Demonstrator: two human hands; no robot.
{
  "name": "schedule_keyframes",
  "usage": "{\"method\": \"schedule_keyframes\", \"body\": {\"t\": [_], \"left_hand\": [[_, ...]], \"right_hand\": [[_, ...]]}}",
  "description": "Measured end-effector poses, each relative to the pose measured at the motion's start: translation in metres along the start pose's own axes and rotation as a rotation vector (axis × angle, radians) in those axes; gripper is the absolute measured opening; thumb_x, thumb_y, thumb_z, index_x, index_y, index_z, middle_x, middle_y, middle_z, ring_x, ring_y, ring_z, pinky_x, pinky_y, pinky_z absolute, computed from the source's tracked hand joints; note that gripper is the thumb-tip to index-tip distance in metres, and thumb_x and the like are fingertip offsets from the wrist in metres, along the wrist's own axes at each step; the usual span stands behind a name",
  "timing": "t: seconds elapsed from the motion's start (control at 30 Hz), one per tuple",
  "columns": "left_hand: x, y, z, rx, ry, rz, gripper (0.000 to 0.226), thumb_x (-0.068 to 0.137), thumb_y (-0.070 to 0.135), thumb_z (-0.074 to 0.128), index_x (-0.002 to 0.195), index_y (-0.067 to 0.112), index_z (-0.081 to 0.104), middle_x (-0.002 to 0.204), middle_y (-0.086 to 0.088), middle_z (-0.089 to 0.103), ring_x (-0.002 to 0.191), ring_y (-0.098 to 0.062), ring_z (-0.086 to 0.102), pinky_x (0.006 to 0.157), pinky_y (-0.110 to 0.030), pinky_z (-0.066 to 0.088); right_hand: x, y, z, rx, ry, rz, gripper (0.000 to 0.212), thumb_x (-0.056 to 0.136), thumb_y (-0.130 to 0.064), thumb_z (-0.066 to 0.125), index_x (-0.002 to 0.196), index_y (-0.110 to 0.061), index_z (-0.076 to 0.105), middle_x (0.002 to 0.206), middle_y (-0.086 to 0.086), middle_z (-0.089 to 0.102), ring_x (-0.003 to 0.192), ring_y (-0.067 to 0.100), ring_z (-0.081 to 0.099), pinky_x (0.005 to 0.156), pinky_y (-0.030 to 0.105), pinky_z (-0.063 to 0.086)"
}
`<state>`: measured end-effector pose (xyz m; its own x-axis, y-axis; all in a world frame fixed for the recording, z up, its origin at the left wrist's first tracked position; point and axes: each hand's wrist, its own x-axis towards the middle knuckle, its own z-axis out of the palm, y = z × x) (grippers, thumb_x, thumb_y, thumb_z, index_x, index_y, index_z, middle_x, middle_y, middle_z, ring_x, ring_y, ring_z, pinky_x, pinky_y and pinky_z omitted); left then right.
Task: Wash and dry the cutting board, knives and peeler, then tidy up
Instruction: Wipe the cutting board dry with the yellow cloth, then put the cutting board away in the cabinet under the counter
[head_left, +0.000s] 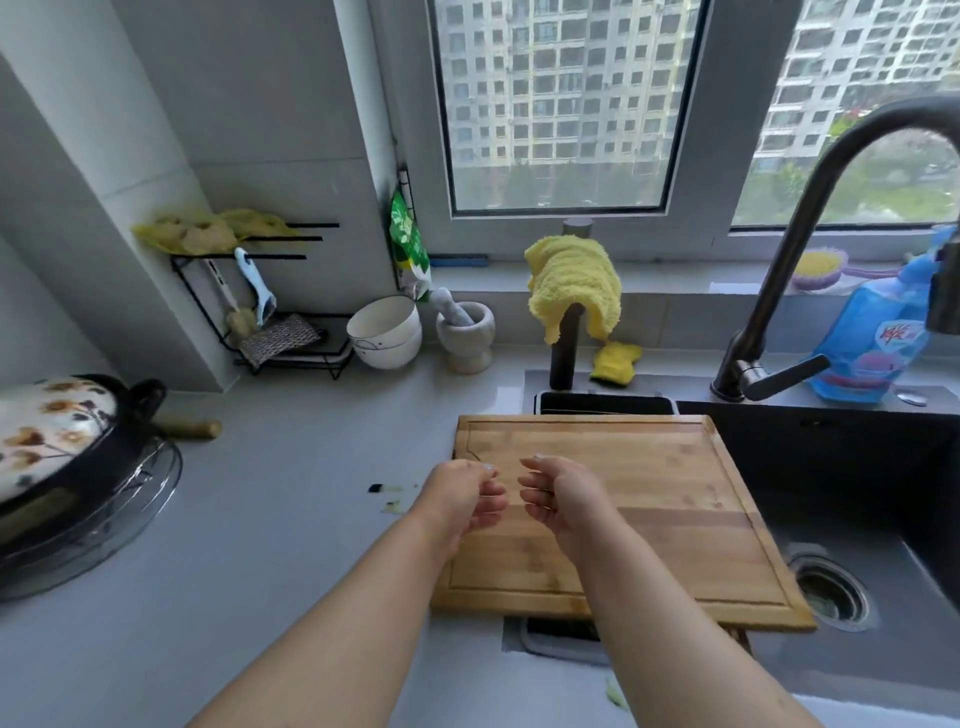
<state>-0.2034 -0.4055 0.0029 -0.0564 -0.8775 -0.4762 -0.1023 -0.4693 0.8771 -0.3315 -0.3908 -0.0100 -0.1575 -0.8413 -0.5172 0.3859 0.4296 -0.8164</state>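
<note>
A bamboo cutting board (649, 493) lies flat across the left part of the dark sink (883, 519), over a black drain basket (602, 402). My left hand (462, 499) and my right hand (561, 493) hover side by side above the board's left half, fingers loosely curled, holding nothing. A blue and white peeler (257, 283) hangs on the black wire rack (291, 343) at the back left. No knife is visible.
A yellow cloth (574, 283) drapes over a dark post behind the board, with a yellow sponge (615, 361) beside it. The black faucet (795, 249) arches over the sink. A white bowl (384, 332), mortar (465, 332), blue detergent bottle (872, 338) and flowered pot (52, 436) stand around.
</note>
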Motion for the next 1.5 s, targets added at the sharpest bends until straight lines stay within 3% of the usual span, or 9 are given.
{"method": "schedule_keyframes", "body": {"t": [0.33, 0.5, 0.63, 0.8, 1.03, 1.1, 1.2, 1.3, 1.5], "left_hand": [[-0.095, -0.077, -0.029, -0.01, 0.36, 0.007, 0.013, 0.098, 0.012, 0.048, 0.103, 0.006, 0.058, 0.079, -0.007, 0.064, 0.064, -0.016, 0.062, 0.064, -0.03, 0.054], [-0.15, -0.127, -0.069, -0.002, 0.575, -0.05, 0.016, 0.095, 0.014, 0.05, 0.106, 0.007, 0.059, 0.087, -0.008, 0.066, 0.073, -0.019, 0.064, 0.063, -0.031, 0.052], [-0.194, -0.163, -0.104, -0.023, 0.732, -0.086, 0.015, 0.093, 0.009, 0.05, 0.103, 0.006, 0.061, 0.084, -0.008, 0.064, 0.07, -0.018, 0.059, 0.061, -0.029, 0.049], [-0.244, -0.199, -0.131, 0.175, 0.867, -0.122, 0.021, 0.089, 0.006, 0.053, 0.102, 0.011, 0.068, 0.106, -0.012, 0.069, 0.097, -0.034, 0.063, 0.074, -0.029, 0.046], [-0.308, -0.251, -0.157, 0.299, 0.815, -0.145, 0.025, 0.093, 0.012, 0.048, 0.11, 0.02, 0.065, 0.126, -0.002, 0.06, 0.112, -0.027, 0.058, 0.093, -0.034, 0.045], [-0.322, -0.266, -0.16, 0.321, 0.774, -0.146, 0.028, 0.095, 0.013, 0.048, 0.117, 0.018, 0.064, 0.13, 0.0, 0.058, 0.12, -0.023, 0.055, 0.101, -0.033, 0.043], [-0.341, -0.289, -0.165, 0.377, 0.683, -0.111, 0.029, 0.094, 0.024, 0.05, 0.12, 0.022, 0.062, 0.139, 0.002, 0.053, 0.135, -0.018, 0.041, 0.117, -0.038, 0.024], [-0.35, -0.298, -0.166, 0.601, 0.502, -0.125, 0.038, 0.104, 0.024, 0.035, 0.14, 0.019, 0.047, 0.158, 0.002, 0.025, 0.148, -0.013, 0.013, 0.117, -0.038, -0.001], [-0.361, -0.298, -0.172, 0.815, 0.3, -0.158, 0.047, 0.107, 0.024, 0.014, 0.153, 0.019, 0.017, 0.162, 0.002, -0.002, 0.148, -0.016, -0.009, 0.116, -0.047, -0.008]], "right_hand": [[-0.074, 0.056, 0.026, -0.187, -0.35, 0.199, 0.02, 0.095, -0.006, 0.048, 0.075, -0.009, 0.053, 0.044, -0.002, 0.047, 0.036, 0.01, 0.039, 0.042, 0.021, 0.031], [-0.115, 0.106, 0.043, -0.275, -0.422, 0.297, 0.012, 0.095, -0.007, 0.048, 0.089, -0.006, 0.059, 0.052, 0.002, 0.049, 0.04, 0.012, 0.041, 0.043, 0.021, 0.032], [-0.138, 0.15, 0.055, -0.206, -0.563, 0.448, 0.019, 0.094, -0.004, 0.042, 0.079, -0.013, 0.047, 0.039, -0.006, 0.033, 0.031, 0.007, 0.025, 0.035, 0.016, 0.019], [-0.163, 0.195, 0.064, -0.259, -0.583, 0.601, 0.023, 0.097, -0.006, 0.038, 0.076, -0.013, 0.042, 0.04, -0.005, 0.028, 0.033, 0.008, 0.019, 0.038, 0.02, 0.014], [-0.217, 0.261, 0.076, -0.305, -0.482, 0.742, 0.028, 0.1, -0.031, 0.038, 0.079, -0.013, 0.041, 0.045, -0.003, 0.02, 0.034, 0.012, 0.018, 0.037, 0.02, 0.021], [-0.234, 0.278, 0.077, -0.351, -0.428, 0.754, 0.029, 0.099, -0.039, 0.04, 0.094, -0.011, 0.046, 0.051, 0.001, 0.027, 0.039, 0.015, 0.026, 0.04, 0.025, 0.033], [-0.259, 0.305, 0.077, -0.347, -0.36, 0.783, 0.051, 0.094, -0.052, 0.044, 0.122, -0.01, 0.045, 0.077, 0.011, 0.048, 0.066, 0.024, 0.051, 0.069, 0.041, 0.052], [-0.28, 0.329, 0.078, -0.203, -0.372, 0.853, 0.07, 0.094, -0.061, 0.037, 0.124, 0.0, 0.049, 0.101, 0.02, 0.059, 0.1, 0.034, 0.059, 0.098, 0.048, 0.047], [-0.314, 0.354, 0.084, 0.046, -0.347, 0.85, 0.073, 0.095, -0.064, 0.022, 0.113, -0.004, 0.06, 0.106, 0.018, 0.066, 0.096, 0.033, 0.066, 0.084, 0.048, 0.055]]}}
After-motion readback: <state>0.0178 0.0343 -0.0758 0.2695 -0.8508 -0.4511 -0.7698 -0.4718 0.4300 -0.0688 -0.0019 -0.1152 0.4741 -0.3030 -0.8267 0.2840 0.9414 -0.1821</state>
